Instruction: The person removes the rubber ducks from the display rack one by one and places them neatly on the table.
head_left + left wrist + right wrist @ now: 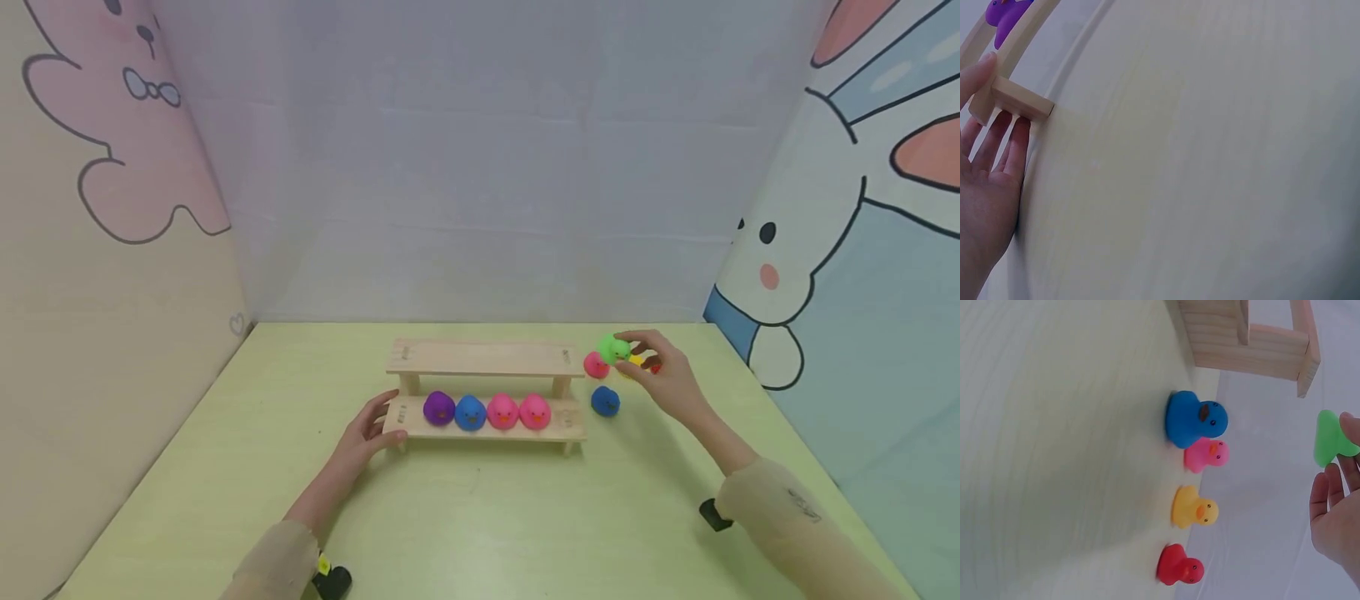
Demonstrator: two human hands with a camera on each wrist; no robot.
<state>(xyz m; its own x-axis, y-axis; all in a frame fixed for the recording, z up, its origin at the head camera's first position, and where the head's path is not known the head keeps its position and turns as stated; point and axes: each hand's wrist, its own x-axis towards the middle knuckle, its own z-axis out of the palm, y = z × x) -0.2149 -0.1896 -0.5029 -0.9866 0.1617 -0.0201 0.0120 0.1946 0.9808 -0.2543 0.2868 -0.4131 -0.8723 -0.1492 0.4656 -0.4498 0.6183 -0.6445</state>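
A two-step wooden shelf (480, 358) stands on the table. On its lower step sit a purple duck (438, 408), a blue duck (470, 413) and two pink ducks (503, 412) in a row. My left hand (358, 435) grips the lower step's left end; the left wrist view shows the thumb on the board and fingers by its wooden support (1022, 100). Right of the shelf, my right hand (664, 375) pinches a green rubber duck (615, 348) between thumb and fingertips. The right wrist view shows this green duck (1330, 439) held up above the table.
Loose on the table right of the shelf are a blue duck (1188, 419), a pink duck (1202, 455), a yellow duck (1190, 506) and a red duck (1175, 564). A pale curtain (480, 167) hangs behind the table (480, 525), with printed panels on both sides.
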